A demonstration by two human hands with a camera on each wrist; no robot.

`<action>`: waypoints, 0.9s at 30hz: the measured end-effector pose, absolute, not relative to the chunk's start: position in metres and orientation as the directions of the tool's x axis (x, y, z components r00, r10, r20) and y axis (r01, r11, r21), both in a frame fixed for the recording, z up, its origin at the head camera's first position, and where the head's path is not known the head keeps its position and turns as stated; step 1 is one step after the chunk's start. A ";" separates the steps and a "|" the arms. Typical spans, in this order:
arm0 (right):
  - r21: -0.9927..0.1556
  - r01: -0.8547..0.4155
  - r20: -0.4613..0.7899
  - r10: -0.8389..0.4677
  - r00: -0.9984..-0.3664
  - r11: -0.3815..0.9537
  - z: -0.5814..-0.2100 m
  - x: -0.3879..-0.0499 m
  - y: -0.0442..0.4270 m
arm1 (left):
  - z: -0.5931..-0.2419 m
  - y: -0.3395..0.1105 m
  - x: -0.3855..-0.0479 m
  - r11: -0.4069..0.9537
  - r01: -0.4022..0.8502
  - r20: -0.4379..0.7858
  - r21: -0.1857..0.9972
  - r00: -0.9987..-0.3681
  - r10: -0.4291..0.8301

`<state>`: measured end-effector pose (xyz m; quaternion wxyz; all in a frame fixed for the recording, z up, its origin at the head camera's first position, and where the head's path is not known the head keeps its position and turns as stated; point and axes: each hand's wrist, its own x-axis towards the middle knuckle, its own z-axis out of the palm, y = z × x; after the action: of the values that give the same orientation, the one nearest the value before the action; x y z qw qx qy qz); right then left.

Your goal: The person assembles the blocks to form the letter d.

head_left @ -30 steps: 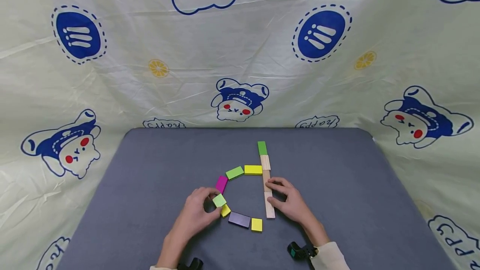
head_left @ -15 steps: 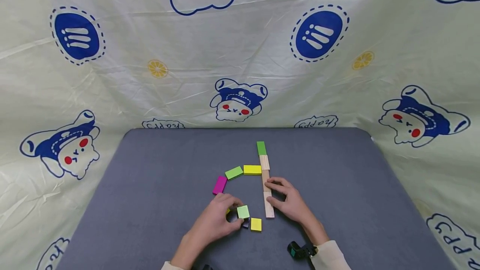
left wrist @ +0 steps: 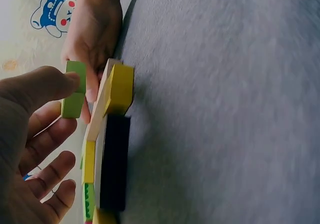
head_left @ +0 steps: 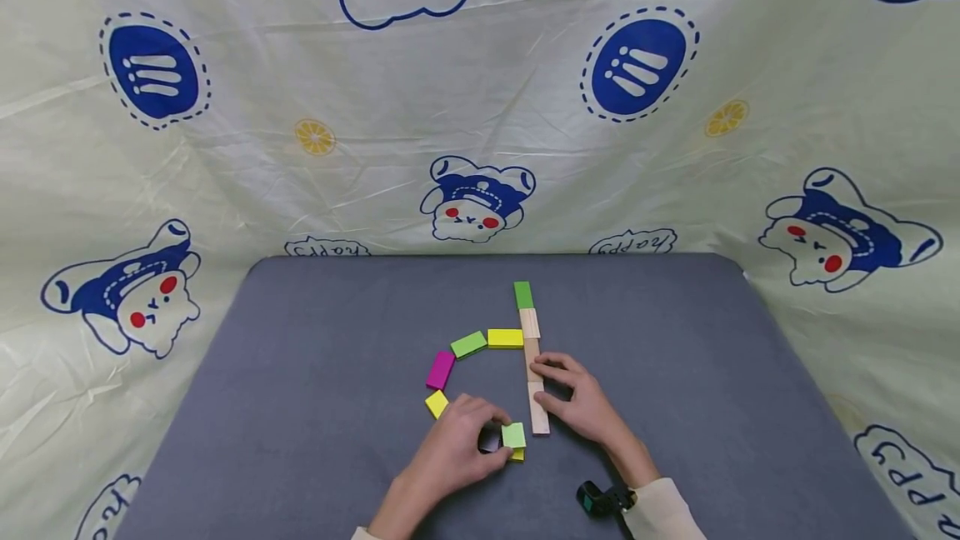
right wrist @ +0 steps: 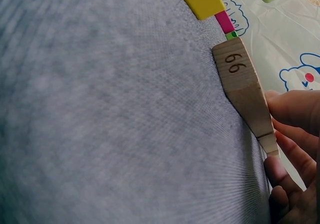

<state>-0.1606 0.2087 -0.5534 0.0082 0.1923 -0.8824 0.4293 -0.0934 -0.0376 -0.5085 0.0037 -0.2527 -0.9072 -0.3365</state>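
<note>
My left hand (head_left: 461, 444) pinches a light green block (head_left: 513, 435) between thumb and fingers. In the left wrist view that block (left wrist: 72, 106) is held off the table, apart from the yellow block (left wrist: 121, 87) standing below. A dark purple block (left wrist: 115, 161) lies beside this yellow one, mostly hidden by my left hand in the head view. Fingertips of my right hand (head_left: 581, 398) touch the right side of a straight row of plain wooden blocks (head_left: 539, 408). One wooden block (right wrist: 237, 67), seen end-on in the right wrist view, bears the marking "66".
An arc of blocks bends left from the row: yellow (head_left: 506, 338), green (head_left: 469, 344), magenta (head_left: 440, 370) and yellow (head_left: 436, 403). A green block (head_left: 523, 295) tops the row. Behind the grey table (head_left: 337, 315) hangs a printed cloth (head_left: 262, 173).
My left hand has carried the light green block rightward and toward me, from the arc's left side to over the yellow block near the row. The right hand stays on the wooden blocks.
</note>
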 end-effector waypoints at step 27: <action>-0.764 -0.330 0.167 -0.324 -0.931 0.555 -0.553 -0.161 0.209 | -0.525 -0.003 -0.092 0.686 0.463 0.145 0.561 -0.871 0.470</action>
<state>-0.1612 0.2087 -0.5529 0.0034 0.1855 -0.8817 0.4338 -0.0919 -0.0032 -0.5248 -0.0055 -0.2543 -0.9181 -0.3041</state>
